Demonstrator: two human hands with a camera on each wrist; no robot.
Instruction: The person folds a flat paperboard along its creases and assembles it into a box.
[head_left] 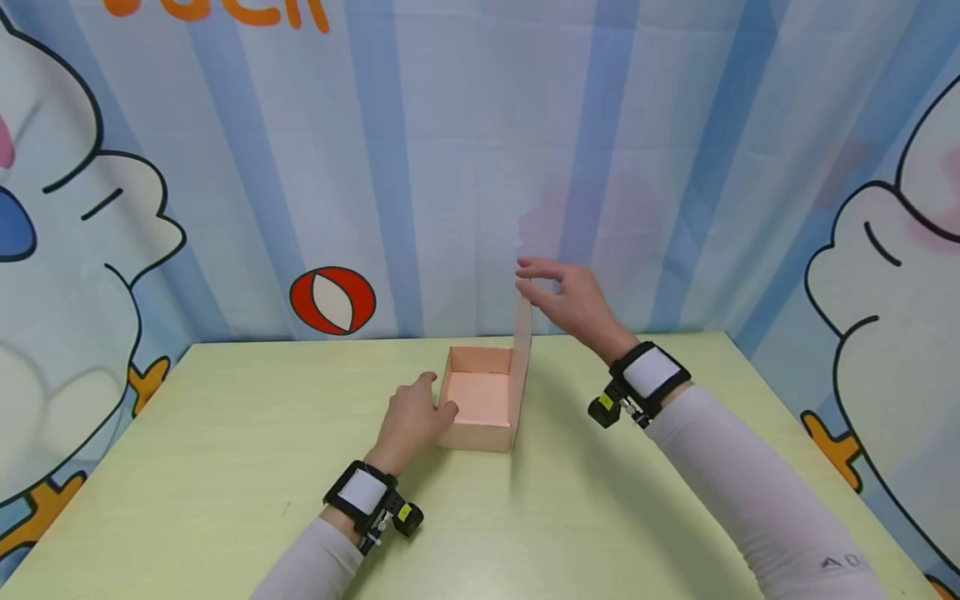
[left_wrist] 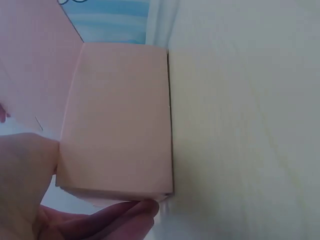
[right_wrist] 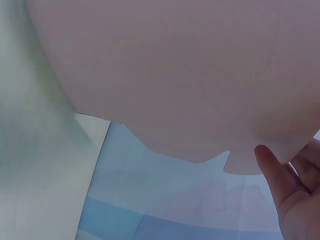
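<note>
A small pink cardboard box [head_left: 480, 398] stands on the table with its lid [head_left: 521, 367] raised upright along the right side. Its shallow inside is visible from above. My left hand [head_left: 416, 417] holds the box at its left side, thumb over the near left corner; in the left wrist view the fingers [left_wrist: 135, 215] lie against an end of the box wall [left_wrist: 117, 120]. At the top of the lid my right hand [head_left: 573, 302] pinches the edge. From the right wrist, the thumb [right_wrist: 272, 167] lies on the lid's face [right_wrist: 170, 75], near a notched flap.
The pale yellow table [head_left: 247, 467] reaches back to a blue striped curtain [head_left: 480, 167] printed with cartoon figures. Curtain panels also close off the left and right sides. Each wrist wears a strapped camera, such as the right one [head_left: 603, 410].
</note>
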